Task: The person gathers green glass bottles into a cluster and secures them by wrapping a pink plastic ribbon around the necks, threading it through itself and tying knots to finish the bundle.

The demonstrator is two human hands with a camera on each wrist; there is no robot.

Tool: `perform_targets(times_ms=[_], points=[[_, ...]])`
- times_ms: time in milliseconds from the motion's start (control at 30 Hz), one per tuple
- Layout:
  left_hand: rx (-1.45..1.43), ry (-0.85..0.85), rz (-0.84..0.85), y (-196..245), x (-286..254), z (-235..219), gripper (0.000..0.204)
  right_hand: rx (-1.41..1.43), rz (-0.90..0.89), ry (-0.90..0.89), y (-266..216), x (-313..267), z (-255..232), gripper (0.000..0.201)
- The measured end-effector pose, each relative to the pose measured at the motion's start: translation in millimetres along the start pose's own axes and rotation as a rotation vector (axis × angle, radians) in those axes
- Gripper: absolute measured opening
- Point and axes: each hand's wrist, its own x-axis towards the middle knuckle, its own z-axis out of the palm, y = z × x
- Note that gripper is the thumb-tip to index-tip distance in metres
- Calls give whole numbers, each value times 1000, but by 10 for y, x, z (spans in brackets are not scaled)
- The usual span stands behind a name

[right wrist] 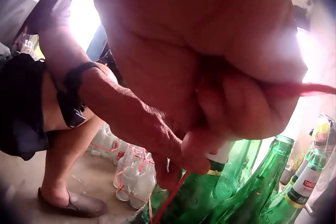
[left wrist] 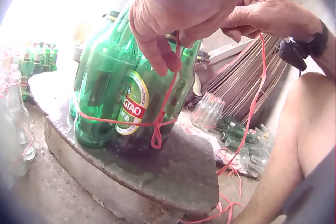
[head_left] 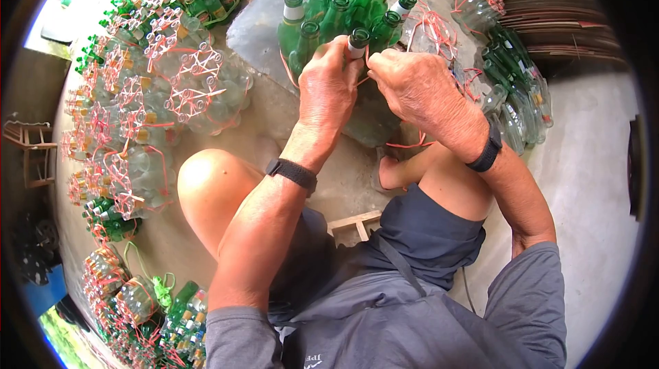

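A cluster of green glass beer bottles with white neck labels (head_left: 336,22) stood upright on a low, grey, stone-like slab (left wrist: 189,169), in front of the seated person. A thin pinkish-red plastic cord (left wrist: 167,97) ran round the bodies of the bottles and met in a small knot with a loop (left wrist: 156,136), just beside a green, white and red paper label (left wrist: 132,104). From the knot one length rose to the left hand (head_left: 328,87), whose grip was closed down to a pinch on it between thumb and fingers, right beside the neck of the nearest bottle. The right hand (head_left: 420,84) was near it, at the bottles' right side; its grip was drawn in, fingers curled round the same cord, which stuck out from the fist and also hung down toward the floor. Both wrists wore black fabric straps (head_left: 294,173).

Many bundles of clear glass bottles bound with pinkish cord (head_left: 199,91) filled the floor to the left, with further green ones behind. To the right, dark green glass bottles (head_left: 506,70) lay on their sides near a stack of flat brown sheets (head_left: 542,8). A pale wooden frame (head_left: 357,227) showed between the person's legs.
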Motion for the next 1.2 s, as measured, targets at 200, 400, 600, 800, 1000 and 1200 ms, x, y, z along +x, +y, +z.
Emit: perform_targets(times_ms=[200, 400, 600, 800, 1000, 1200], points=[[85, 18, 4, 29, -66, -53, 35, 16, 16, -1, -16, -36, 23, 6], [136, 27, 22, 41, -72, -65, 35, 55, 38, 43, -10, -38, 7, 8], [193, 66, 58, 67, -73, -55, 38, 126, 48, 103, -5, -6, -52, 14], [154, 107, 78, 127, -120, -69, 39, 162, 59, 106, -10, 15, -91, 18], [113, 86, 188, 307, -146, -144, 31, 162, 82, 19, -56, -4, -191, 14], [128, 67, 326, 255, -152, -136, 21, 220, 39, 61, -113, 14, -326, 15]])
